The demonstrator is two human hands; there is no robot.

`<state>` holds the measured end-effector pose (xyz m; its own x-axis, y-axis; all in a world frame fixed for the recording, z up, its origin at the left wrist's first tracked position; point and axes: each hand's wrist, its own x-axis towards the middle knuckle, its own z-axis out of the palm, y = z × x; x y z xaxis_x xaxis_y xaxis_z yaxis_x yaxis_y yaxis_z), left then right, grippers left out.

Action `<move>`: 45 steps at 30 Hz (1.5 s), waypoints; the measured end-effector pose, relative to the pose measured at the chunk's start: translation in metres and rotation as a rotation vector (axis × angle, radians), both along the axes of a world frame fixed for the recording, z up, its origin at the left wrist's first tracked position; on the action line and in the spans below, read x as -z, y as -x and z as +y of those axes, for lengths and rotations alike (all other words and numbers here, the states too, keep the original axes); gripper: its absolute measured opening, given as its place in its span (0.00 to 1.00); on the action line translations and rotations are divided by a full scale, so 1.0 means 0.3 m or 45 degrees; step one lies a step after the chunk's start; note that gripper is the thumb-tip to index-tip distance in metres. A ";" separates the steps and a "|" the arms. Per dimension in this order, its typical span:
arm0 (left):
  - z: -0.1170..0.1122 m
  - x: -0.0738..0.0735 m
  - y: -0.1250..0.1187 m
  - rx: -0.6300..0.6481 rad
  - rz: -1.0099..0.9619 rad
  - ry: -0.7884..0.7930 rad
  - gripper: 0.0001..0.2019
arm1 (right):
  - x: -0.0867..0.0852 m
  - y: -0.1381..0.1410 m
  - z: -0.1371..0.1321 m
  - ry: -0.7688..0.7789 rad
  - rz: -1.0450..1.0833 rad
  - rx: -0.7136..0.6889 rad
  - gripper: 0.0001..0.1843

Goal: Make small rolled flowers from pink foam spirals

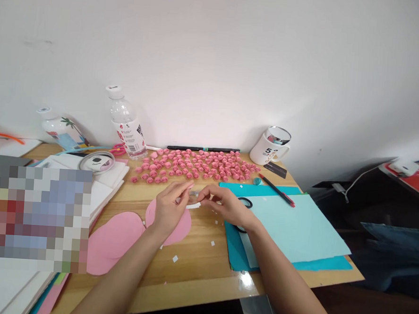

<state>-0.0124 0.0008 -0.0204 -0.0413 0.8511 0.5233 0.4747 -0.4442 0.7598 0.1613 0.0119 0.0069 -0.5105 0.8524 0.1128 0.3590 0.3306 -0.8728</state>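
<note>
My left hand is closed over the table, thumb and fingers pressed together; what they hold is hidden. Opposite it, my right hand pinches one end of a small see-through strip, too small to tell what it is. A curved white strip lies just below the fingertips. Under my left hand and wrist is a pink paper circle. Rows of pink rolled-paper roses spread out beyond both hands. Black-handled scissors lie partly hidden beneath my right wrist.
More pink circles lie at left, by stacked papers with a tape roll. A bottle and a mug stand at the wall. Pale blue sheets and a pen are at right; white scraps dot the table.
</note>
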 end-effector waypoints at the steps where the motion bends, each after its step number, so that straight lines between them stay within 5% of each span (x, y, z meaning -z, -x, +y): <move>1: -0.003 -0.005 -0.002 -0.005 -0.069 0.029 0.11 | -0.002 -0.002 0.003 0.043 0.092 0.008 0.07; 7: -0.020 -0.018 -0.017 -0.045 -0.411 0.181 0.10 | 0.020 0.020 0.012 0.177 0.436 0.090 0.11; 13: -0.015 -0.009 -0.016 -0.195 -0.436 0.156 0.11 | 0.045 0.064 -0.012 0.002 0.422 0.102 0.12; 19: 0.008 -0.008 0.006 -0.405 -0.493 0.085 0.12 | -0.026 0.007 -0.004 -0.113 0.377 0.248 0.24; 22: 0.014 -0.007 0.013 -0.455 -0.527 0.092 0.13 | -0.095 -0.082 -0.017 -0.281 0.048 0.484 0.14; 25: 0.014 -0.004 0.011 -0.465 -0.528 0.080 0.13 | -0.120 -0.168 -0.059 -0.348 -0.545 0.502 0.14; 31: 0.006 -0.012 -0.001 -0.410 -0.537 0.075 0.13 | -0.015 -0.208 -0.135 -0.274 -1.056 0.279 0.24; 38: 0.005 -0.022 0.000 -0.452 -0.537 0.103 0.13 | -0.017 -0.237 -0.146 -0.228 -0.809 0.352 0.24; 45: 0.007 -0.018 0.000 -0.450 -0.537 0.101 0.14 | -0.048 -0.225 -0.169 0.295 -0.040 0.211 0.26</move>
